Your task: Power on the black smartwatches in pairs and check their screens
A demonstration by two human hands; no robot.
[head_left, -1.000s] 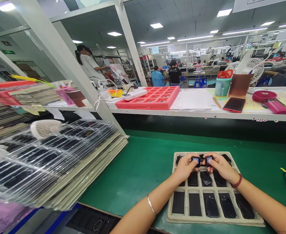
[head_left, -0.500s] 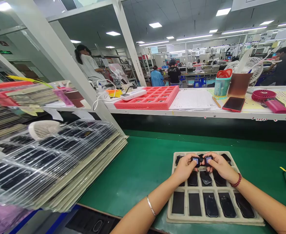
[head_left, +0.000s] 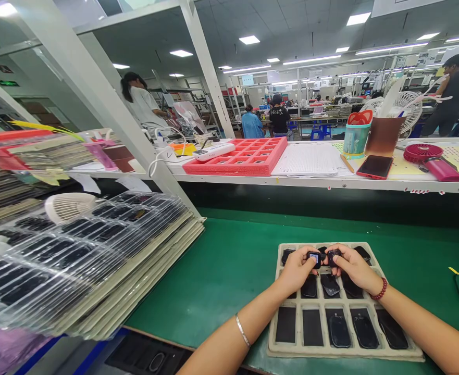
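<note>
Above the back part of a beige compartment tray, both hands hold small black devices like smartwatch bodies. My left hand is closed on one smartwatch, whose screen is lit with a QR-like code. My right hand grips another smartwatch, its thumb on the face and its screen dark. The two watches are side by side. Dark rounded pieces lie in several pockets of the tray; two front left pockets show only their black bottoms. My hands partly hide the back row.
At the left rises a tall stack of trays with clear plastic covers and a white fan head on top. A shelf beyond the green bench holds a red foam tray, papers, a phone and a pink fan. A cable lies at right.
The screen of the watch in my right hand has gone from a lit code to dark. My hands stay in place. A person at the far right has straightened up.
</note>
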